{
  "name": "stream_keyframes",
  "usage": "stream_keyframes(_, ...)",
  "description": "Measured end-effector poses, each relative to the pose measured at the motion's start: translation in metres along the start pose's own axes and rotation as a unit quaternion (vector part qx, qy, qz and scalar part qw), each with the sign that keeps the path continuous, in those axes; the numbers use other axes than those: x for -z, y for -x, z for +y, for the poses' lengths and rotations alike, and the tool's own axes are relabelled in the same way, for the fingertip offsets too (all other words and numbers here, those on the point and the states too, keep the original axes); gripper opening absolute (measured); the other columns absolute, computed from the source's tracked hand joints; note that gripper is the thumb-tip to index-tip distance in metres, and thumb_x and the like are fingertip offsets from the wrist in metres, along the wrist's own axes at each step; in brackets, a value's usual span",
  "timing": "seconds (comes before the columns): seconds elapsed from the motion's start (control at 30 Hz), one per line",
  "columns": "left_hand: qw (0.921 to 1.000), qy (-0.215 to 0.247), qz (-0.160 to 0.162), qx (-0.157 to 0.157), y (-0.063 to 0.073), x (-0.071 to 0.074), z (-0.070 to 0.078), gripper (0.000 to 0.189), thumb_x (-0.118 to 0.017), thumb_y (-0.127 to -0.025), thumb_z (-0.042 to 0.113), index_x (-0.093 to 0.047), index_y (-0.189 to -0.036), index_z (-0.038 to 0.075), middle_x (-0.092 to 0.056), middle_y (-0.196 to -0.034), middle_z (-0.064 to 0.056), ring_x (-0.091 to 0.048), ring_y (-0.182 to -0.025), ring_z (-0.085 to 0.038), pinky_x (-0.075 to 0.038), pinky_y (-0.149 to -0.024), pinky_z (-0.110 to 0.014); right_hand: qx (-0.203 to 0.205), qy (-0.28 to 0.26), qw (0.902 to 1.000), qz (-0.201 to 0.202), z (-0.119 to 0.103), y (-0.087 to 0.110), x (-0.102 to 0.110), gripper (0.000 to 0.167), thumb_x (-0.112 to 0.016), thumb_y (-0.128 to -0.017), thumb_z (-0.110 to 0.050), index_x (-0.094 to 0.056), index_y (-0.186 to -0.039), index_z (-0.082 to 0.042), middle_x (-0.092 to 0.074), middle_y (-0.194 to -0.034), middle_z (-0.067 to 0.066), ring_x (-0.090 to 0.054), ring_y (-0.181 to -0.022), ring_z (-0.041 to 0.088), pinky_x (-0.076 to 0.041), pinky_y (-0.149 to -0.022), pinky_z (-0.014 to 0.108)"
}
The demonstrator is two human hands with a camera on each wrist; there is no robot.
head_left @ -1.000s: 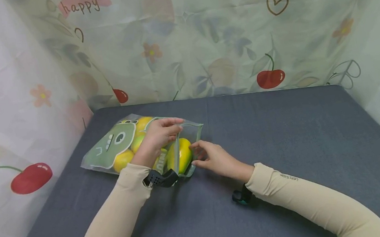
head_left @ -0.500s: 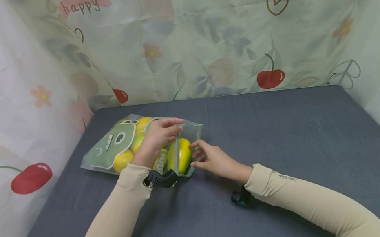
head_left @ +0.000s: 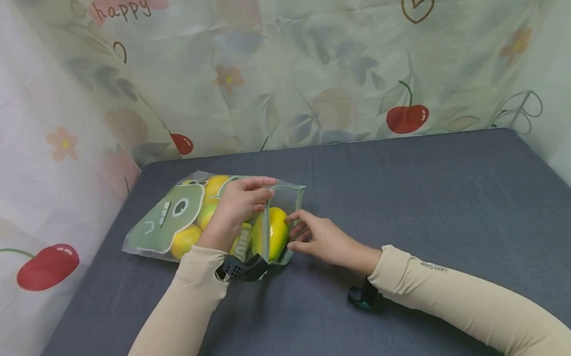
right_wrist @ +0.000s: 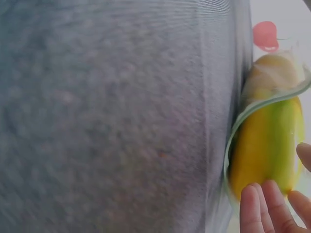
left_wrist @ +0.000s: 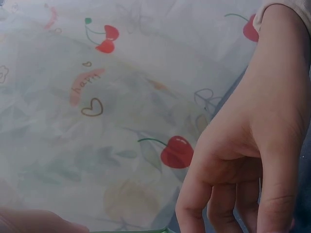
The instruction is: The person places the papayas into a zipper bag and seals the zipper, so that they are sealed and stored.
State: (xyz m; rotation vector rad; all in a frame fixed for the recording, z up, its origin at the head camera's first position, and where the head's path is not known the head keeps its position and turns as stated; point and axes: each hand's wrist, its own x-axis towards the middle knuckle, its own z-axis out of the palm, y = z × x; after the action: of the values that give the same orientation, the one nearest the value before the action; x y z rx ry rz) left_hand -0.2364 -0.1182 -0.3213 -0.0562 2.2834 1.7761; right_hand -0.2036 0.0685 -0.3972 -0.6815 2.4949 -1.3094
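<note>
A clear zip bag (head_left: 154,241) with a green cartoon face lies at the table's left. Several yellow fruits (head_left: 184,241) show inside it. At its unsealed mouth lies a yellow-green mango (head_left: 278,235), large in the right wrist view (right_wrist: 265,145). My left hand (head_left: 236,208) pinches the mouth's upper edge with thumb and fingers, holding it raised. Facing the mouth from the right, my right hand (head_left: 328,241) has bent, relaxed fingers at the mango's end. Whether those fingertips touch it cannot be told. In the left wrist view, the right hand (left_wrist: 243,145) points downward.
A dark grey cloth covers the table (head_left: 427,202). Printed curtains (head_left: 283,71) with cherries and flowers hang behind it and at both sides. Black straps with small devices (head_left: 245,268) are on both wrists.
My right hand has shifted very slightly and its fingers have spread a little at the bag's mouth. The left hand, bag and mango have stayed in place.
</note>
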Motion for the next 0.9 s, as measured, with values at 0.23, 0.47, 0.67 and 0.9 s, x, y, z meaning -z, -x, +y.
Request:
stream_keyframes(0.23,0.9999,0.009,0.001,-0.006,0.001,0.001,0.001,0.035,-0.059,-0.092,0.007,-0.062,-0.127,0.002,-0.061,-0.112,-0.009,-0.051,-0.076,-0.012,-0.048,-0.073,-0.024,-0.013,-0.012,0.9998,0.005,-0.004,0.004,0.011,0.047,-0.068,-0.091,-0.022,-0.05,-0.134,-0.013,-0.066,-0.114,0.009,-0.065,-0.097,0.02,-0.055,-0.077,0.033)
stream_keyframes(0.47,0.9998,0.018,0.003,-0.011,-0.002,0.001,0.001,0.035,-0.059,-0.092,0.007,-0.063,-0.126,0.001,-0.058,-0.096,-0.001,-0.049,-0.068,-0.012,-0.047,-0.071,-0.026,-0.013,-0.023,0.9995,0.015,-0.013,0.012,0.022,0.038,-0.066,-0.093,-0.026,-0.058,-0.127,-0.012,-0.065,-0.111,0.002,-0.063,-0.097,0.019,-0.054,-0.081,0.036)
stream_keyframes(0.67,0.9995,0.03,0.009,-0.001,-0.007,0.002,0.003,0.034,-0.06,-0.092,0.007,-0.064,-0.125,0.004,-0.059,-0.096,-0.001,-0.047,-0.065,-0.011,-0.045,-0.064,-0.022,-0.019,-0.033,0.9992,0.009,-0.017,0.017,0.026,0.033,-0.065,-0.093,-0.029,-0.062,-0.121,-0.012,-0.065,-0.109,0.0,-0.063,-0.094,0.019,-0.053,-0.083,0.037)
stream_keyframes(0.9,0.9988,0.047,0.011,0.007,-0.01,0.001,0.007,0.035,-0.06,-0.092,0.007,-0.063,-0.126,0.002,-0.06,-0.099,-0.003,-0.048,-0.068,-0.011,-0.046,-0.067,-0.022,-0.008,-0.052,0.9985,-0.012,-0.016,0.025,0.019,0.032,-0.066,-0.092,-0.03,-0.063,-0.118,-0.01,-0.067,-0.103,-0.001,-0.064,-0.09,0.02,-0.052,-0.079,0.033)
